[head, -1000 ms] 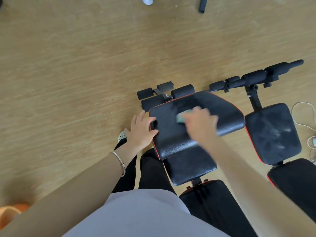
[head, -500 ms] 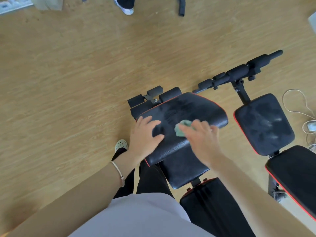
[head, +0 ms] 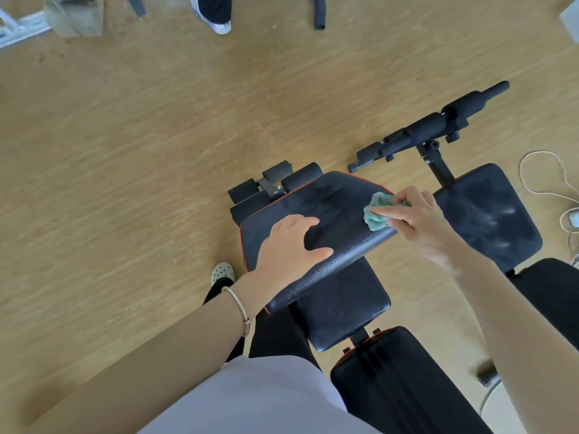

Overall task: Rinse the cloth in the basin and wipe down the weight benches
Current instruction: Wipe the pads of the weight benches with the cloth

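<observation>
the green cloth [head: 377, 211] is bunched up on the far right corner of the tilted black pad [head: 332, 205] of the nearer weight bench [head: 341, 305], close to its red-piped edge. the right hand [head: 416, 222] pinches the wad, fingers curled round it and one finger stretched straight across its top. the left hand [head: 289, 245] lies flat on the same pad toward its left side, fingers a little spread and thumb stuck out, well apart from the cloth; a thin bangle [head: 239, 308] rings that wrist. the pad's surface looks dull and smeared between the two hands. just past its far edge sit short black foam rollers [head: 300, 177]. to the right stands a second weight bench [head: 488, 214], its black pad marked with pale streaks and a long roller bar [head: 438, 123] jutting out beyond it. a white cable [head: 545, 170] loops on the wooden floor [head: 125, 151] near that bench. by the nearer bench's left side shows the person's pale perforated shoe [head: 222, 272], and at the far edge of the room another person's white shoe [head: 219, 25].
</observation>
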